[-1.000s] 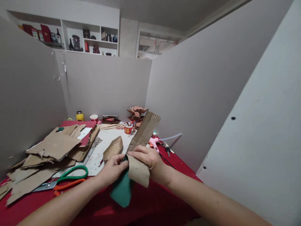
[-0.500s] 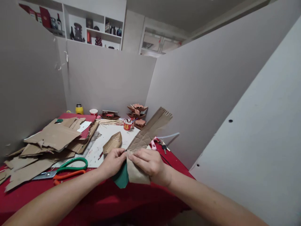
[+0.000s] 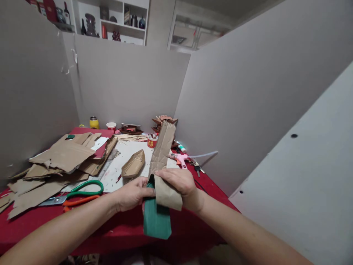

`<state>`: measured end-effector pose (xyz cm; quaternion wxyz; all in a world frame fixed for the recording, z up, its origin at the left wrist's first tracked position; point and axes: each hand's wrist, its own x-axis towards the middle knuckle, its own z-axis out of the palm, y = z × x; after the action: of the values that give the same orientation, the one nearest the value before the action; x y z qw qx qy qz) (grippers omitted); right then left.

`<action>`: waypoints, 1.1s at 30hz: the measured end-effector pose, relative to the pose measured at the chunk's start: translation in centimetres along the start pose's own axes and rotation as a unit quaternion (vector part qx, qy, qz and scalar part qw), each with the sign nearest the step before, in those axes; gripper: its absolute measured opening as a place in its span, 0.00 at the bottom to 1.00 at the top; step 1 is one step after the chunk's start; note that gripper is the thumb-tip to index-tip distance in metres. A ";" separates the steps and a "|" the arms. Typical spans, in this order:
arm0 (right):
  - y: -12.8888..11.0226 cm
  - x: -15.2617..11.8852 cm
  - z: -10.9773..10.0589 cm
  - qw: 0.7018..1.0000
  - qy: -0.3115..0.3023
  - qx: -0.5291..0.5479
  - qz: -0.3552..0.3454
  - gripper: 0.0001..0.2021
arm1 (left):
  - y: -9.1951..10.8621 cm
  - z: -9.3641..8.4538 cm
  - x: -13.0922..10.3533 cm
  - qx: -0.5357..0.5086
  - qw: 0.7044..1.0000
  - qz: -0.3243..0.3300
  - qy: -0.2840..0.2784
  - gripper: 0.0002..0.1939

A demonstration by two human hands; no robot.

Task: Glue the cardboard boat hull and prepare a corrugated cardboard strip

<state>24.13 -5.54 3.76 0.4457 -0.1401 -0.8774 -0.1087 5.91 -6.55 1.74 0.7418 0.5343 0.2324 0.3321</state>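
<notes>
My left hand [image 3: 135,193] pinches the edge of a green piece [image 3: 156,219], which hangs down over the front of the table. With fingers closed on it, my right hand [image 3: 179,184] grips a strip of brown cardboard [image 3: 162,149]. The strip's long creased end stands up beyond my hands, and its lower flap folds over the top of the green piece. Just behind my left hand, a small cardboard boat [image 3: 134,164] lies on a white sheet [image 3: 113,175].
Torn cardboard [image 3: 64,154] is piled at the left, with green-and-orange scissors [image 3: 66,198] in front. Thin sticks [image 3: 131,138], a red cup [image 3: 151,141] and a yellow jar [image 3: 94,123] stand or lie behind. A pink glue gun [image 3: 182,159] and keys [image 3: 197,169] lie right. Grey panels surround the table.
The cardboard strip has turned more upright and its top has swung left. More of the green piece shows below my hands. The view has shifted slightly.
</notes>
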 end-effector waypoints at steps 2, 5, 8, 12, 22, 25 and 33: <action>0.2 -0.1 0.4 1.000 0.010 0.007 0.004 0.15 | -0.1 0.1 0.2 0.003 0.999 0.021 0.029 0.12; 0.0 -0.3 1.0 0.999 0.000 0.002 -0.033 0.16 | 0.0 -0.2 0.5 0.010 0.996 0.047 0.069 0.16; -0.4 -0.5 1.4 0.996 -0.022 -0.007 -0.085 0.18 | 0.3 -0.6 0.7 0.012 0.995 0.052 0.081 0.19; -0.8 -0.5 1.3 0.997 -0.015 0.020 -0.067 0.19 | 0.8 -0.9 0.6 0.013 0.995 0.056 0.079 0.19; -1.3 0.4 0.5 0.984 0.067 0.132 0.103 0.12 | 1.7 -0.5 0.2 0.046 0.991 0.077 0.096 0.13; -1.6 0.2 0.7 0.983 0.071 0.149 0.080 0.15 | 2.2 -0.6 0.2 0.042 0.992 0.075 0.098 0.13; -3.0 1.3 1.1 0.880 0.209 0.313 0.290 0.14 | 4.8 -1.0 -1.8 0.073 0.991 0.078 0.085 0.09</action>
<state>21.54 -7.81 4.01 0.6512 -0.2150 -0.6723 0.2789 2.91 -6.25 5.92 0.6499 0.5737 0.2755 0.4154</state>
